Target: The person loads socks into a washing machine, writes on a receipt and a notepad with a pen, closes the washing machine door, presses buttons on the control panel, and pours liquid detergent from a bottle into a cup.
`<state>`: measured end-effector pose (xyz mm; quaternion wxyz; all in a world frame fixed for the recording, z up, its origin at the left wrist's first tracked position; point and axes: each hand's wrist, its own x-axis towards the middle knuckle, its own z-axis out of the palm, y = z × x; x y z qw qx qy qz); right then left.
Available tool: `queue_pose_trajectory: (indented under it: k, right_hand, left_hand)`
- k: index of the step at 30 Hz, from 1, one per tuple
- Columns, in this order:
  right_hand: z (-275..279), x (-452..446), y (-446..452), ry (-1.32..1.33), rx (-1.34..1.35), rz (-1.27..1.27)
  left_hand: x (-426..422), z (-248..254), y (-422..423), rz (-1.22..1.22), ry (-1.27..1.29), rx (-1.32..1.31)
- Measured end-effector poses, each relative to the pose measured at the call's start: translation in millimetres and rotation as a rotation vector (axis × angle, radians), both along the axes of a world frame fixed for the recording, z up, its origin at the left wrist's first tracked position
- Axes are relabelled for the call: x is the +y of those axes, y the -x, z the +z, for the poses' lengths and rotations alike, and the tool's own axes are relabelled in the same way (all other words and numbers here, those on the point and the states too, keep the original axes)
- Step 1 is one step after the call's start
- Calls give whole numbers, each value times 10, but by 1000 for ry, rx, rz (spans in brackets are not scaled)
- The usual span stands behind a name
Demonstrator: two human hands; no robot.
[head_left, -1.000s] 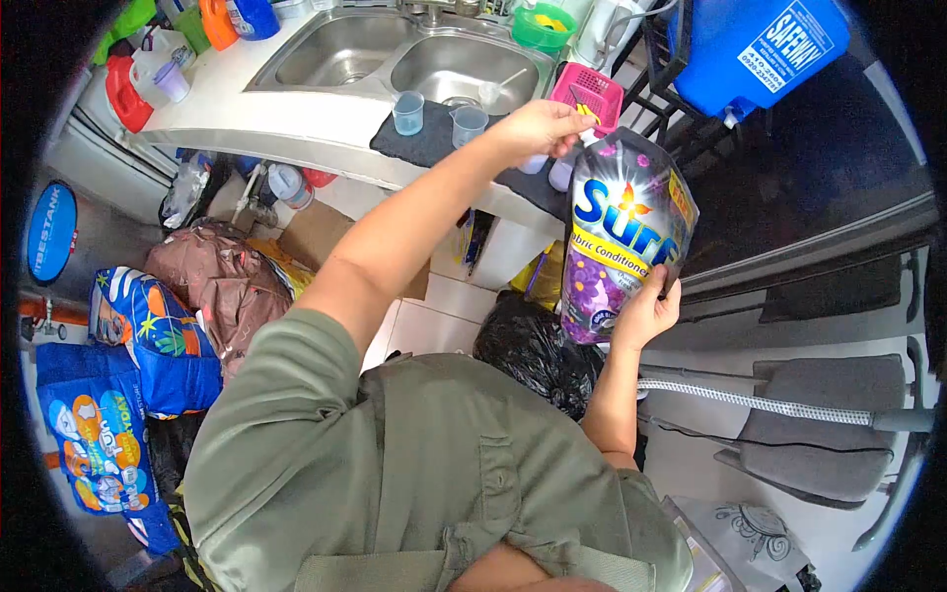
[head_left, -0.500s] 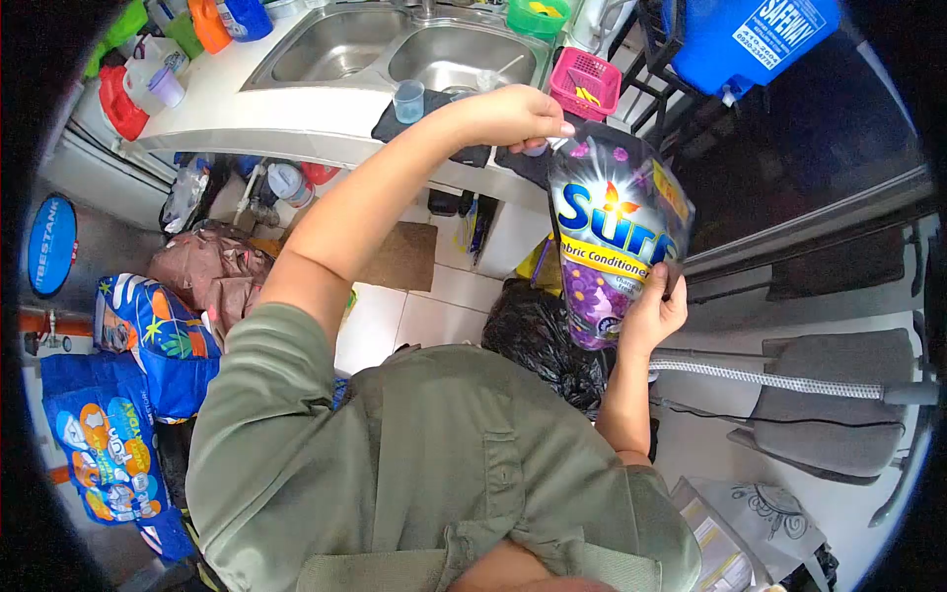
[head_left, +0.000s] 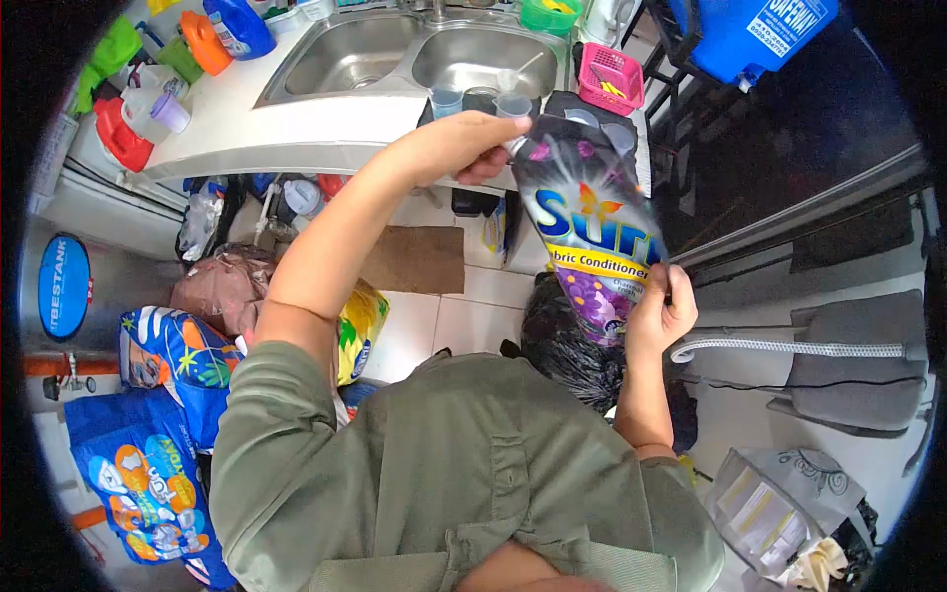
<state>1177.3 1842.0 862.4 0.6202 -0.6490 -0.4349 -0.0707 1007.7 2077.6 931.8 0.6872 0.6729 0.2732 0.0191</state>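
A dark Surf fabric conditioner pouch [head_left: 592,222] hangs tilted between my hands, its label facing up. At its upper left corner, my left hand [head_left: 464,148] is closed on the pouch beside the white spout [head_left: 514,146]. My right hand [head_left: 661,308] grips the pouch's lower right edge, thumb on the front. Behind the pouch on the counter, a clear bluish cup [head_left: 446,102] and another clear cup [head_left: 512,105] rest on a dark mat. More cups are partly hidden behind the pouch's top.
The steel double sink [head_left: 483,65] lies behind the cups, with a pink basket [head_left: 611,77] at its right. Bottles, including an orange one [head_left: 204,42], stand at the counter's left. A black bag [head_left: 564,340] is below the pouch; blue bags [head_left: 148,474] lie at left.
Both hands are still on the pouch. Its spout end and my left hand have moved left and slightly down, tilting the pouch more. The view has shifted somewhat.
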Motion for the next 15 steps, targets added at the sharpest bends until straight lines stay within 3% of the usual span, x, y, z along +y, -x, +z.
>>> queue_pose_trajectory:
  k: [2,4,6,8,9,12,14,15]
  right_hand:
    - [28,25,13,5,-32,20]
    - [-43,70,-36,-19,108,23]
    - [-122,59,-92,-3,263,64]
    - [-231,67,-133,-61,471,138]
    - [-226,79,-116,-58,548,160]
    - [-269,70,-110,-12,629,194]
    - [-473,69,-45,41,454,188]
    - [-531,78,18,84,356,200]
  left_hand:
    - [18,2,55,-53,33,-12]
    - [-52,-29,74,10,-196,-88]
    - [-4,-52,135,-101,-275,-127]
    - [-67,-32,158,-167,-853,-331]
    - [-55,36,189,-249,-954,-291]
    - [-26,-56,184,-242,-1017,-373]
    - [18,1,222,-281,-949,-373]
    - [-18,34,217,-249,-772,-378]
